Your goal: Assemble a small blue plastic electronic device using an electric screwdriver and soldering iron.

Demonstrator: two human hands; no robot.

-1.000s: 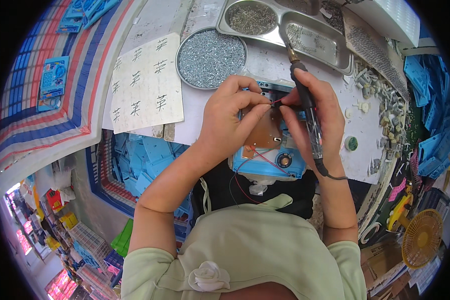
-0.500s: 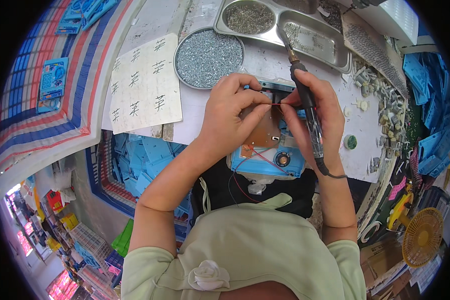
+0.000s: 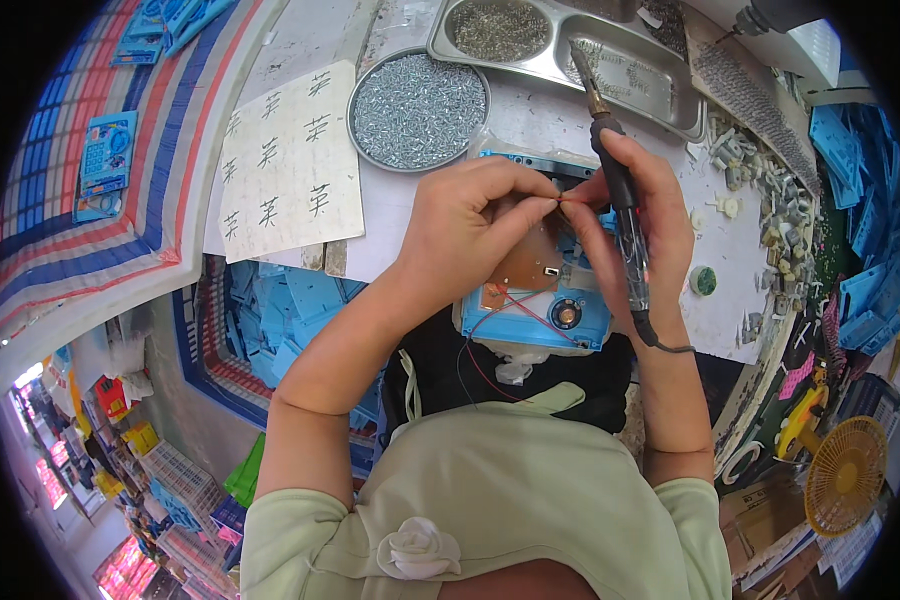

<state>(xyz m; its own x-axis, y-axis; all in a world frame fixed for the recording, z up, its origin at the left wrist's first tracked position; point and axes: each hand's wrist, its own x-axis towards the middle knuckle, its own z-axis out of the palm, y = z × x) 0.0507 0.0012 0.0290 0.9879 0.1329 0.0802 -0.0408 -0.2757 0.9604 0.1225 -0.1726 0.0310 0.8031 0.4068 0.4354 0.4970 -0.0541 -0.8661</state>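
My right hand (image 3: pixel 655 215) is closed round the black handle of a soldering iron (image 3: pixel 625 225), whose metal end points away over a steel tray. Its thumb and fingertip also pinch at a thin wire (image 3: pixel 560 198). My left hand (image 3: pixel 475 222) is closed, pinching the same wire from the left, so the two sets of fingertips nearly touch. Beneath them sits an open blue plastic casing (image 3: pixel 598 325) with a brown circuit board (image 3: pixel 530 265) and a round speaker (image 3: pixel 566 314). Red wires (image 3: pixel 485 375) loop from it toward my lap. Both hands partly hide the casing's far part.
A round pan of small silvery screws (image 3: pixel 420 110) stands beyond my left hand, beside a sheet of handwritten paper (image 3: pixel 290 165). A divided steel tray (image 3: pixel 560 75) holds small metal parts. Loose parts line the right edge, near a small green round piece (image 3: pixel 703 280). Blue casings (image 3: pixel 290 315) fill a bin.
My fingertips have drawn closer together, covering the red wire that showed between them. The soldering iron has shifted slightly right, and my left hand has tipped a little lower.
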